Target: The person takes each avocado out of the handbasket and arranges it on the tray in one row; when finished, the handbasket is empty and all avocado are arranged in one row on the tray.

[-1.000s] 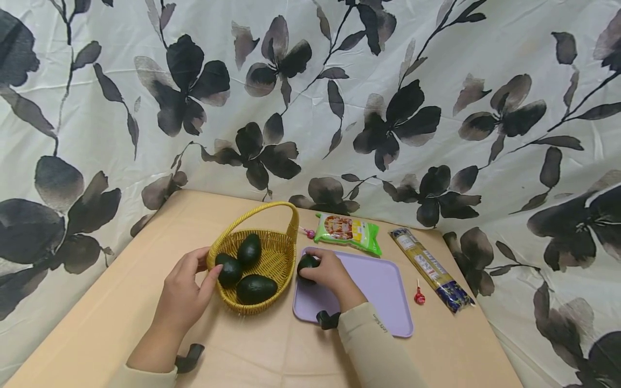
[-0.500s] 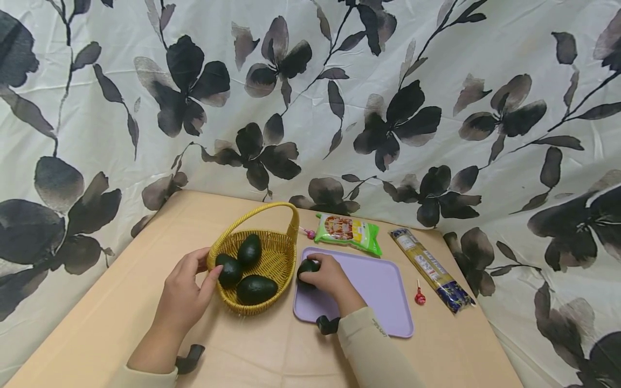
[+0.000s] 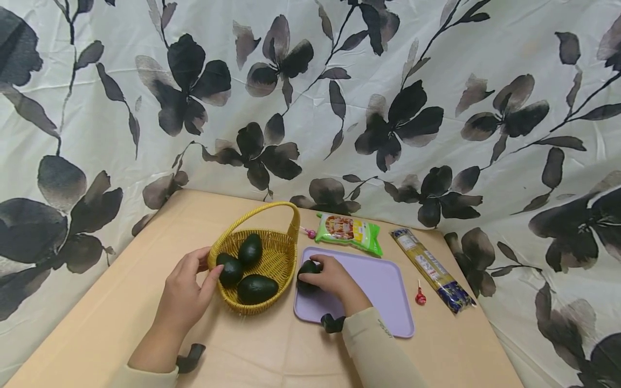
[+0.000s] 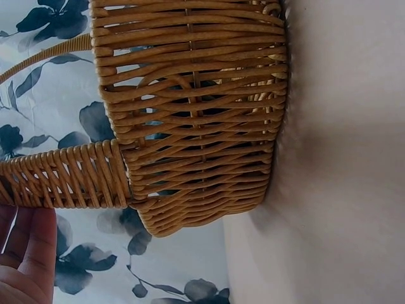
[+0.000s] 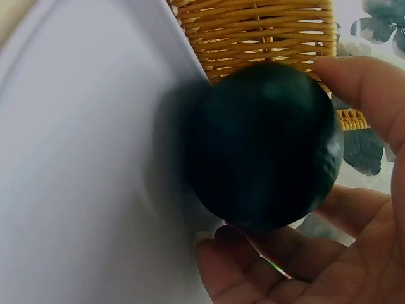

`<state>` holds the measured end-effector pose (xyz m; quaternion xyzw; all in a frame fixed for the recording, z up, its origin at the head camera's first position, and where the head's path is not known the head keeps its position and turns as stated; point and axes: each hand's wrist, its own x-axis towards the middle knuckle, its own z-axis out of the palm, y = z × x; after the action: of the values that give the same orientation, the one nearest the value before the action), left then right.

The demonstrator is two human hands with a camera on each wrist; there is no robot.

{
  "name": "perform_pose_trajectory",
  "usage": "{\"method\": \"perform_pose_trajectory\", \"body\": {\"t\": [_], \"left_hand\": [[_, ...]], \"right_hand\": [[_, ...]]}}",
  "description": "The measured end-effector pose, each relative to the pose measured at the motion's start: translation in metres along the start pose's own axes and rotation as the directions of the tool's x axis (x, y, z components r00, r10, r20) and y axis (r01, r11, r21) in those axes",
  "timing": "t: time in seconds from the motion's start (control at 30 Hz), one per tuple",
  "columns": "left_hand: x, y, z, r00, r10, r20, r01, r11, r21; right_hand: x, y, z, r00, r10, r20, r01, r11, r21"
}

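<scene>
My left hand (image 3: 186,293) holds the yellow wicker basket (image 3: 252,309) by the left foot of its handle, thumb over the near side. In the left wrist view, fingertips lie against the woven handle base (image 4: 69,174). Three dark green avocados lie in the basket: one at the back (image 3: 249,250), one at the left (image 3: 230,272), one at the front (image 3: 257,290). Over the left end of a lilac tray (image 3: 373,285), my right hand (image 3: 337,283) grips another avocado (image 5: 266,145) between thumb and fingers. In the right wrist view this avocado is close against the tray surface.
Behind the tray lie a green snack packet (image 3: 346,233) and a pink lollipop (image 3: 310,233). To its right are a red lollipop (image 3: 420,297) and a long gold-and-blue packet (image 3: 432,269). A floral cloth (image 3: 310,108) hangs behind the table.
My right hand and the avocado in it have shifted slightly toward me and to the right over the tray. My left hand and the basket stay in place.
</scene>
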<state>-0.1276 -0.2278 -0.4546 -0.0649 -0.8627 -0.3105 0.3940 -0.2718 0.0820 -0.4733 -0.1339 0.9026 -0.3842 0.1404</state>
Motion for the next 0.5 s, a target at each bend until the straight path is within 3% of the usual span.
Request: {"method": "perform_pose_trajectory", "body": {"t": [0.27,0.5], "left_hand": [[0.001,0.001,0.0,1.0,-0.002,-0.009,0.002,1.0,-0.001],[-0.001,0.0,0.0,1.0,0.003,-0.007,-0.003,1.0,0.001]], "right_hand": [[-0.002,0.001,-0.002,1.0,0.005,-0.001,-0.005,1.0,0.019],[-0.008,-0.01,-0.013,0.998,-0.049,-0.034,0.051,0.998,0.049]]}}
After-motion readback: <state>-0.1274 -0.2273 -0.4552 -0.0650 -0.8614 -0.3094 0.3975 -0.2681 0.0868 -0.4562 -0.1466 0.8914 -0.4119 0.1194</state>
